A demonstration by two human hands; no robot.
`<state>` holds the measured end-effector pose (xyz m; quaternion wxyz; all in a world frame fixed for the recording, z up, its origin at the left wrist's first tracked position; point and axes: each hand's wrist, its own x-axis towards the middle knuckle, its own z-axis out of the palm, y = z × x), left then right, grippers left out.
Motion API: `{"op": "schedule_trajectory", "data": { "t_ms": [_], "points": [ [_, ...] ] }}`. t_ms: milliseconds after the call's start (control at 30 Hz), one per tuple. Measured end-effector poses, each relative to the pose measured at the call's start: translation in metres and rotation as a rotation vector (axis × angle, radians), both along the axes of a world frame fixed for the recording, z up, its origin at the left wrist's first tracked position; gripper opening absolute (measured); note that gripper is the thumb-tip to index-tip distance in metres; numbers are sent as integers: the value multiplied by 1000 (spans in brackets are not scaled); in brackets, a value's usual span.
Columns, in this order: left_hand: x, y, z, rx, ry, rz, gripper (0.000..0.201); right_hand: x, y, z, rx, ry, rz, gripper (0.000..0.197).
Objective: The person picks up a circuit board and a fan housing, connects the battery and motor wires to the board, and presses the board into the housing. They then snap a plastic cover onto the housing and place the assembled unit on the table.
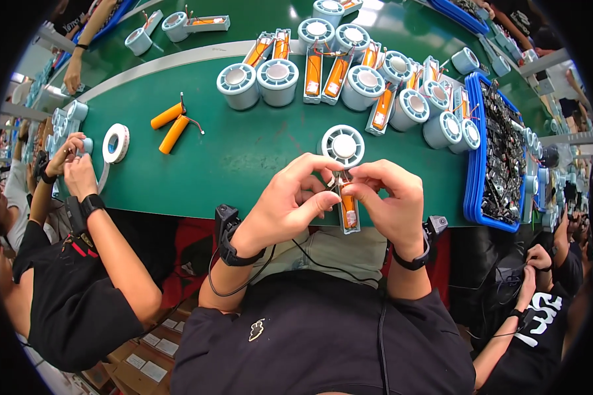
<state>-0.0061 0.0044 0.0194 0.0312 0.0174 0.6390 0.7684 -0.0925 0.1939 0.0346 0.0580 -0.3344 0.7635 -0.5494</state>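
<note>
A light-blue handheld fan lies before me, its round slotted head flat on the green table. Its open handle points toward me past the table's near edge and holds an orange cylindrical battery. My left hand pinches at the handle's neck, where thin wires and a small whitish part show; my fingers mostly hide what they hold. From the other side my right hand is closed on the handle, with its thumb by the battery and its fingertips at the neck.
Several similar fans with batteries in open handles stand farther back. Two loose orange batteries and a white tape roll lie left. Blue trays of small dark parts are stacked right. A co-worker's hands work at left.
</note>
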Motion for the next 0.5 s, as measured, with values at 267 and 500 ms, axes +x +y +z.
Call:
{"op": "schedule_trajectory", "data": {
  "t_ms": [267, 500],
  "points": [
    [-4, -5, -6, -31, 133, -25, 23, -10, -2, 3, 5, 71, 115, 19],
    [-9, -11, -8, -140, 159, -86, 20, -20, -4, 10, 103, -112, 208, 20]
  ]
}}
